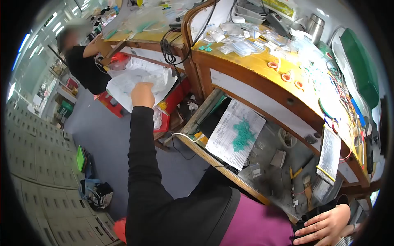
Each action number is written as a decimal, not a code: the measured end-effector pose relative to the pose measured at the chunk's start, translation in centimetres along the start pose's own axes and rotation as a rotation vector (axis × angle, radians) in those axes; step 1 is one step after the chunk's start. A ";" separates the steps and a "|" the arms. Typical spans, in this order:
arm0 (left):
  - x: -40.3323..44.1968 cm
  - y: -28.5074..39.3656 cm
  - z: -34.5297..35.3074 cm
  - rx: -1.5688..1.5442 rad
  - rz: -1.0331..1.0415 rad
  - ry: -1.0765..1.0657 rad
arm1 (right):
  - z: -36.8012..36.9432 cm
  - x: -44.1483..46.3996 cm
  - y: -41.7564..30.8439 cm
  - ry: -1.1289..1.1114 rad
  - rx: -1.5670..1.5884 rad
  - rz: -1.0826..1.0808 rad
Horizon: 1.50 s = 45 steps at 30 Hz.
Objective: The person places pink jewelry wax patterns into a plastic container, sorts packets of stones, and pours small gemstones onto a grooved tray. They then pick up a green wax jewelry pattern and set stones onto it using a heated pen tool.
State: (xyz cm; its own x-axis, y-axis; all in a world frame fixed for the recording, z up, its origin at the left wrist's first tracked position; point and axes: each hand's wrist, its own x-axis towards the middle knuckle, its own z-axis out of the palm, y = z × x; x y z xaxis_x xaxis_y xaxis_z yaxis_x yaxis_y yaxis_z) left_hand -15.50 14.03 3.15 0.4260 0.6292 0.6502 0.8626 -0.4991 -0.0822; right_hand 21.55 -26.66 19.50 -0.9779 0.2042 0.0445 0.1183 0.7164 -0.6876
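Observation:
My left hand (143,95) reaches out at the upper left, over white paper sheets (119,88) with clear bags on them; its fingers are curled, and what they hold, if anything, is hidden. At the lower right, my right hand (324,225) lies flat with spread fingers on dark cloth beside my lap. Between them a pulled-out drawer (266,172) holds a printed sheet (223,141) with a pile of small green pieces (243,135) on it.
A co-worker in black (84,65) sits at the upper left. The yellow-topped bench (254,61) carries small bags, orange rings (286,76) and a steel flask (315,28). Black cables (168,51) hang between the benches. A red stool (110,104) stands on the floor.

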 end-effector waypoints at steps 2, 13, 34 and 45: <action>0.4 0.3 0.4 0.098 -0.100 -0.178 | 0.3 0.5 0.0 0.040 0.034 -0.009; -6.5 6.2 -14.0 -0.253 0.080 0.027 | 6.6 5.9 7.0 0.737 0.940 0.475; 7.0 18.3 -12.5 -1.196 0.725 -0.482 | 8.0 0.0 14.5 1.316 1.180 0.618; 13.2 25.1 -7.3 -1.023 0.374 -0.267 | 7.0 -3.1 16.8 1.127 1.238 0.453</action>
State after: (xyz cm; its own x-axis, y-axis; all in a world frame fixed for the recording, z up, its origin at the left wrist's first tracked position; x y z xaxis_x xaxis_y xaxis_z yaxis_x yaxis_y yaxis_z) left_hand 9.77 5.42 15.16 0.7618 0.3838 0.5219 0.0908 -0.8609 0.5006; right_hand 25.31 -19.94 2.79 -0.2527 0.9420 -0.2209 -0.3920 -0.3084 -0.8667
